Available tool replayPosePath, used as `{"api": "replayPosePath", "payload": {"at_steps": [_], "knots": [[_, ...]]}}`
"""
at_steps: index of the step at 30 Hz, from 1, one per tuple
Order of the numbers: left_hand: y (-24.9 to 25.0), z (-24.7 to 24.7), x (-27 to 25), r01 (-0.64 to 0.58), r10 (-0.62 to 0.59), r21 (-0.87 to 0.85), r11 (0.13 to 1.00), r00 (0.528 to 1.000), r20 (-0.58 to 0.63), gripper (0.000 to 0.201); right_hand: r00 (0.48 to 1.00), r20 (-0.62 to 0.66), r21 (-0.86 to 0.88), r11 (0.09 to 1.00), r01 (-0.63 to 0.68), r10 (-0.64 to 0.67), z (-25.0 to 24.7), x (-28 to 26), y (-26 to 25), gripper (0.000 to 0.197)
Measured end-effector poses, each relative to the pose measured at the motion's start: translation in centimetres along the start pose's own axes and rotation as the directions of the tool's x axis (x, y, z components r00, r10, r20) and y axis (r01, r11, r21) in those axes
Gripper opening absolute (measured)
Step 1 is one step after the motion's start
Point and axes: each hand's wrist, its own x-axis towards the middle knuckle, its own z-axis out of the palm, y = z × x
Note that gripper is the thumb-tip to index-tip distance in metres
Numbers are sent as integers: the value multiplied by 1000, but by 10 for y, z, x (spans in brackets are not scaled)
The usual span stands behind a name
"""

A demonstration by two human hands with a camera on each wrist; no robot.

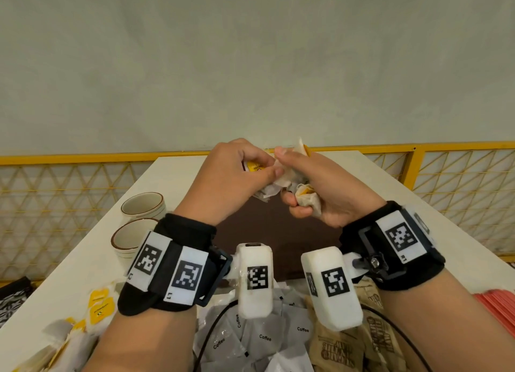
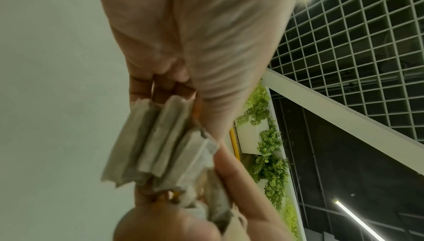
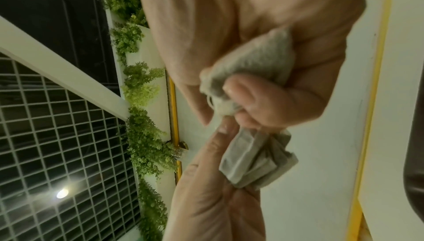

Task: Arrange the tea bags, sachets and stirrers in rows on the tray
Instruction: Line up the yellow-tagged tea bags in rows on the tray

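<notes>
Hands meet above the brown tray [image 1: 281, 232], left hand [image 1: 228, 182] and right hand [image 1: 328, 188] each clutching crumpled tea bags [image 1: 278, 181] in a closed grip.

Grey paper sachets [image 1: 265, 337]: I read "Coffee" on several.
Left black wrist band [image 1: 170, 271]: white tags lettered "L1" and "L2".
Right black wrist band [image 1: 401, 243]: "R1".
Brown sachets [image 1: 334, 349]: print unreadable to me.

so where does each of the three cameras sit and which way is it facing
Head: on the head, looking down over both forearms at the left hand, right hand and tea bags above the tray.
Left wrist: under the left palm, tilted up past the tea bags to the ceiling grid.
Right wrist: likewise, under the right palm.
Shared: the tea bags.
</notes>
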Motion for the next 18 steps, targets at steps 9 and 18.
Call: {"api": "replayPosePath", "payload": {"at_steps": [9,18], "knots": [[-17,-15,4,45,-37,100,994,996,-82,17,987,-117,-248,966,75,-106,-16,0,-2,7],[-13,-16,1,-69,66,116,991,997,32,22,998,-29,-221,974,49,-57,-19,1,1,21]]}}
